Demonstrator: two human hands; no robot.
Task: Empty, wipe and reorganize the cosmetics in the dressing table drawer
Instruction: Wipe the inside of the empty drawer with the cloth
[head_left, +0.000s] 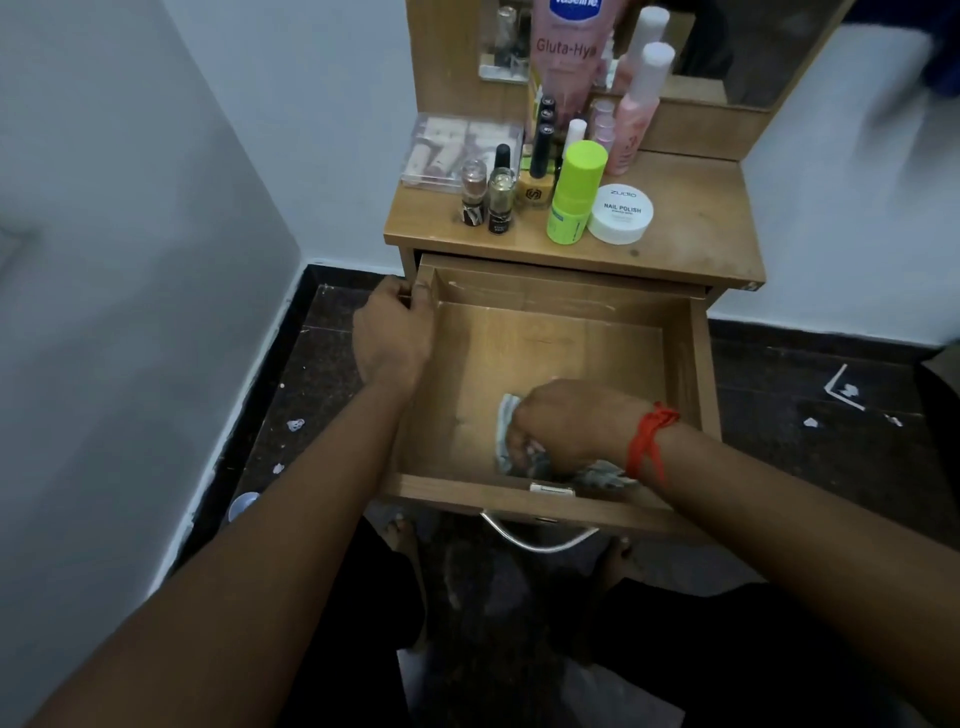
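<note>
left hand (395, 332) grips the open wooden drawer (696, 374) wall; right hand (566, 421) clutches a crumpled pale cloth (506, 415); best wipe into corners.

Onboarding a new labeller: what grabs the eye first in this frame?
The pulled-out drawer fills the centre, with the right hand gripping a cloth on its floor near the front wall. The left hand grips the drawer's back left corner. Behind, a lime-green bottle and a white nail polish jar stand out among cosmetics on the tabletop.
</note>
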